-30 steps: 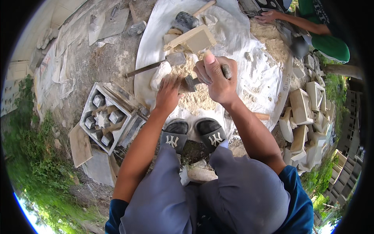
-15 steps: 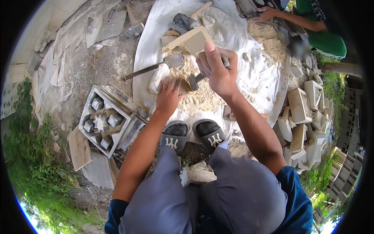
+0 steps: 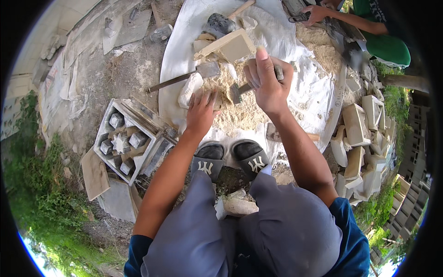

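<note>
My right hand (image 3: pixel 271 85) is closed round the handle of a small hammer (image 3: pixel 236 93), thumb pointing up along the fist. The hammer's dark metal head hangs over tan rubble, just right of my left hand (image 3: pixel 200 110). My left hand's fingers press down over a tan stone piece (image 3: pixel 219 102), which they mostly hide. Touching the left fingertips is a whitish lump (image 3: pixel 189 89). Beyond both hands a cream box-shaped stone block (image 3: pixel 233 48) lies tilted. A second hammer (image 3: pixel 207 69) with a long dark handle rests left of it.
A white sheet (image 3: pixel 177 51) strewn with chips lies underfoot. A hexagonal mould (image 3: pixel 123 141) stands at left, and cut stone blocks (image 3: pixel 355 124) are piled at right. Near my sandals lies a wooden-handled tool (image 3: pixel 295 135). Another person's hand (image 3: pixel 316 15) works at upper right.
My right hand and the hammer have moved a little to the right, away from my left hand. My left hand stays on the stone piece. The whole view has shifted slightly.
</note>
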`<state>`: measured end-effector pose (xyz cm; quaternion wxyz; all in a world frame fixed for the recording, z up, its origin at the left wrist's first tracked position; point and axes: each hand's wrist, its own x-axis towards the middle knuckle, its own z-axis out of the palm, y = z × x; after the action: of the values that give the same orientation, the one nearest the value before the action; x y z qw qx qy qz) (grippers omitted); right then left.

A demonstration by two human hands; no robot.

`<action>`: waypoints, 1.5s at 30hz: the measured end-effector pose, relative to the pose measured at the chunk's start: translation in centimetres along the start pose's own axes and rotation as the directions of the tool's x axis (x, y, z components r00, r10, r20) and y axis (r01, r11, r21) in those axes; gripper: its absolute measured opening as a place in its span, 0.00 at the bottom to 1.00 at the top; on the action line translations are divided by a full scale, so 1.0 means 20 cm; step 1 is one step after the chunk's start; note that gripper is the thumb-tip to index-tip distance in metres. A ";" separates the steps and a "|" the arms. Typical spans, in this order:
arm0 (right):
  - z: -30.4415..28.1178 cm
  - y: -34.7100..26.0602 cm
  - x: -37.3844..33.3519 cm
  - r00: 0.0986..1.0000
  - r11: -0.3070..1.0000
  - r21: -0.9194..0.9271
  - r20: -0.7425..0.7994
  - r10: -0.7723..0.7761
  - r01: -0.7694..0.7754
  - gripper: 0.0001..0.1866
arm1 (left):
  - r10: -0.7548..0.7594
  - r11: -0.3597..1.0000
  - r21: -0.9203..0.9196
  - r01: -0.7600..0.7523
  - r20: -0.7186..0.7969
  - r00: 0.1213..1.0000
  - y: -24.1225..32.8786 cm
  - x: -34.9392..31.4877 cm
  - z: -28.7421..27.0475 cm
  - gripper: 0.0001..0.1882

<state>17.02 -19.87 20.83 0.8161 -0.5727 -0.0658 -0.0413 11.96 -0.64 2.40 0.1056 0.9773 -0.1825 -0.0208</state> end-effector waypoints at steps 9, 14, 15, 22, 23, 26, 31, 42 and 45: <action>-0.07 -0.01 -0.01 0.987 0.993 -0.013 0.111 -0.114 0.116 0.23 | -0.079 0.982 -0.177 0.072 -0.035 0.996 0.00 0.00 0.01 0.48; -0.13 0.00 -0.04 0.998 0.998 0.020 -0.023 0.062 -0.062 0.22 | -0.116 0.978 -0.171 0.120 0.031 0.993 0.10 0.03 -0.07 0.41; -0.13 -0.01 -0.04 0.998 0.998 0.022 -0.023 0.057 -0.057 0.22 | -0.119 0.977 -0.171 0.128 0.065 0.991 0.09 0.02 -0.07 0.37; -0.14 -0.05 -0.04 0.997 0.996 0.082 0.063 -0.032 0.027 0.24 | -0.106 0.961 -0.255 0.107 0.017 0.994 0.12 0.02 -0.08 0.24; -0.13 -0.09 -0.02 0.994 0.994 0.079 0.078 -0.079 0.072 0.25 | -0.058 0.975 -0.221 0.031 -0.115 0.992 0.10 0.02 -0.07 0.23; -0.10 -0.25 0.01 0.981 0.973 0.207 0.142 -0.133 0.102 0.29 | -0.081 0.977 -0.198 0.075 -0.022 0.997 0.08 0.03 -0.06 0.22; -0.10 -0.32 0.01 0.942 0.975 0.157 0.272 -0.197 0.158 0.27 | -0.091 0.984 -0.149 0.098 0.053 0.994 0.11 0.06 -0.06 0.20; -0.15 -0.31 0.01 0.962 0.971 0.181 0.194 -0.194 0.159 0.27 | -0.095 0.984 -0.143 0.105 0.072 0.993 0.11 0.06 -0.06 0.21; -0.13 -0.12 -0.04 0.977 0.985 0.123 0.161 -0.139 0.120 0.27 | -0.073 0.987 -0.144 0.076 0.030 0.997 0.12 0.06 -0.04 0.21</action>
<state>16.01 -23.12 22.04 0.8342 -0.5215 -0.1743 -0.0421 12.37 -3.06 3.76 0.1735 0.9728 -0.1452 -0.0502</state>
